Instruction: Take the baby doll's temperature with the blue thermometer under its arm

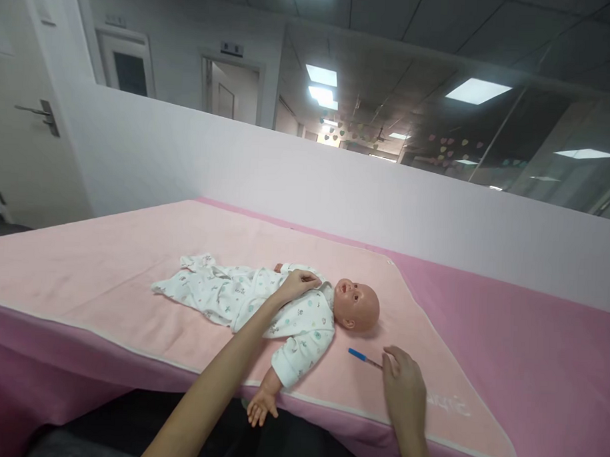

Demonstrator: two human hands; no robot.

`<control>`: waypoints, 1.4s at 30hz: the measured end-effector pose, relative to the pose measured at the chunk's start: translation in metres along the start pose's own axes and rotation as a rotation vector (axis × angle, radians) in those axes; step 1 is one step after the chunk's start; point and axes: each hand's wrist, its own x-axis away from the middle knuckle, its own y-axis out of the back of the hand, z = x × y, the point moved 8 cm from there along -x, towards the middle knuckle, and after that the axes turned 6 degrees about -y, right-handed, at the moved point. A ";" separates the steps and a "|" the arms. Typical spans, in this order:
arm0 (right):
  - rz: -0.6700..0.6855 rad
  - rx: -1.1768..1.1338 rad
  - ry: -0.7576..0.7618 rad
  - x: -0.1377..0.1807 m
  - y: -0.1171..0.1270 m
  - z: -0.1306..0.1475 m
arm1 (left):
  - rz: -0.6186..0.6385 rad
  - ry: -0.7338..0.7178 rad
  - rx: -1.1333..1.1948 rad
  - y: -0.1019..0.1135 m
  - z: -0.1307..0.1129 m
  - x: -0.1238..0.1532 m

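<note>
A baby doll (358, 306) lies on its back, head to the right, dressed in a white printed top (304, 322) and matching bottoms (213, 292). My left hand (299, 285) reaches across its chest, with fingers closed at the edge of the top near the neck. To the right of the doll, my right hand (403, 385) rests low over the mat, fingers curled together at one end of a slim stick with a blue end (356, 354). The stick's other end is hidden by the fingers. Hanging over the near edge is the doll's bare hand (263, 406).
A pink mat (149, 243) with a pale border covers the table, over a darker pink cloth (546, 330). Behind it stands a low white wall (307, 175) topped with glass. A door with a handle (43, 116) is at the left.
</note>
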 end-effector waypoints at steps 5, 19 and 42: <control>0.152 -0.129 0.295 -0.016 -0.058 0.132 | 0.059 -0.019 0.008 -0.005 -0.005 0.001; -0.102 -0.446 0.230 -0.029 -0.096 0.135 | 0.042 -0.005 0.109 -0.004 -0.002 0.002; -0.040 -0.495 0.089 -0.032 -0.100 0.131 | 0.263 0.068 0.141 -0.009 -0.008 0.010</control>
